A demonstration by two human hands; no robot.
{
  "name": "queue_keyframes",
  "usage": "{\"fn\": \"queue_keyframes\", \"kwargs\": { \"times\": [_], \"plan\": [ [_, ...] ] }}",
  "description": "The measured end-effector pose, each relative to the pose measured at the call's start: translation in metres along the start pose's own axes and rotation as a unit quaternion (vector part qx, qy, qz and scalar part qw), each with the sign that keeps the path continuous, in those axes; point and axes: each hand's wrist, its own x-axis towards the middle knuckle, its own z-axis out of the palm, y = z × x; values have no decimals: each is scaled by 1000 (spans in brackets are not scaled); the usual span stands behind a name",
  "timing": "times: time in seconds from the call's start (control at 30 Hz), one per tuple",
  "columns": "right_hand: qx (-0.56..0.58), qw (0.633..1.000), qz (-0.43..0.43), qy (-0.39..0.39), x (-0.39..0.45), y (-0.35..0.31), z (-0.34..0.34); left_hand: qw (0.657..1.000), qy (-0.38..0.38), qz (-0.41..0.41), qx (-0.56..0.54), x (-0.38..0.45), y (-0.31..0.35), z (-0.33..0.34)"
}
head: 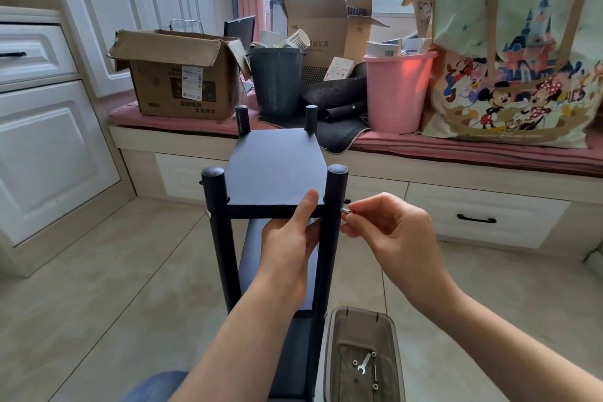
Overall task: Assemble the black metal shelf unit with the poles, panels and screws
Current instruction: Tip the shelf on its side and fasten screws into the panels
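Black metal shelf unit (274, 166) standing on the tiled floor, left hand (288, 238) gripping its top panel's near edge, right hand (388, 225) pinching a screw (345, 210) against the near right pole (335, 202).

- A black shelf unit (274, 173) is standing upright on the tiled floor (114, 271), with four poles rising past its top panel (275, 166).
- The left hand (287, 245) is gripping the top panel's near edge, thumb lying on top, just at 9 o'clock of the near right pole (336, 192).
- The right hand (388, 225) is pinching a small silver screw (345, 210) against that pole's 3 o'clock side.
- A clear plastic tray (362, 352) is sitting on the floor at 5 o'clock of the unit, holding a small wrench (363, 364) and loose washers.
- Cardboard boxes, a grey bin (277, 81), a pink bin (394, 91) and a cartoon bag (522, 68) are crowding the window seat at 12 o'clock.
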Motion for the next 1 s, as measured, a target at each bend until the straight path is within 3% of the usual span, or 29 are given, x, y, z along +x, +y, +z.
{"fn": "queue_keyframes", "kwargs": {
  "times": [0.8,1.0],
  "plan": [
    [-111,993,-39,13,3,-1,3,1000,23,-5,-10,1,-3,1],
    [-157,983,-89,19,4,0,3,999,32,-13,-8,2,-3,1]
  ]
}}
